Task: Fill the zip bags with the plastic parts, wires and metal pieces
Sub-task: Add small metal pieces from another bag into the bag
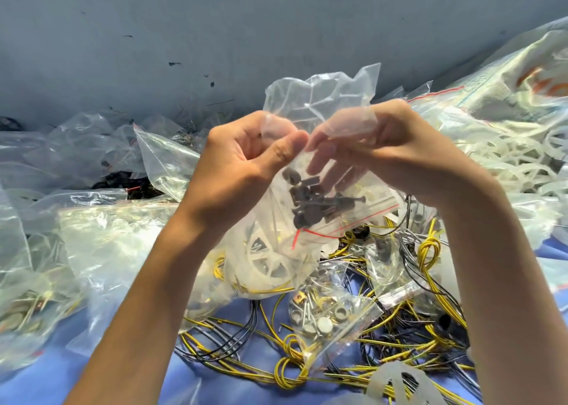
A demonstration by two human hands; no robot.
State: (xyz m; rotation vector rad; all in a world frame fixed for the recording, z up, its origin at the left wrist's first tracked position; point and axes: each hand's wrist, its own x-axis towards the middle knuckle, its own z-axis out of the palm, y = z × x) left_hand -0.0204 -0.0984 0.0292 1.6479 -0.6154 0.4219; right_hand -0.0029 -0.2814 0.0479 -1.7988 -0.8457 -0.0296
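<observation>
Both my hands hold a clear zip bag (319, 103) up in the middle of the view. My left hand (242, 171) pinches its plastic between thumb and fingers. My right hand (387, 146) grips the bag beside it, fingers partly behind the plastic. Inside hang a smaller red-lined bag of dark plastic parts (310, 201), a white plastic wheel (270, 266) and some yellow wire. Below lies a small zip bag of metal pieces (325, 315) on a tangle of yellow and black wires (424, 321).
Filled and empty clear bags (101, 251) are piled at the left and back on a blue cloth (52, 377). A large sack of white plastic rings (507, 146) lies at the right. A grey wall (184, 35) rises behind.
</observation>
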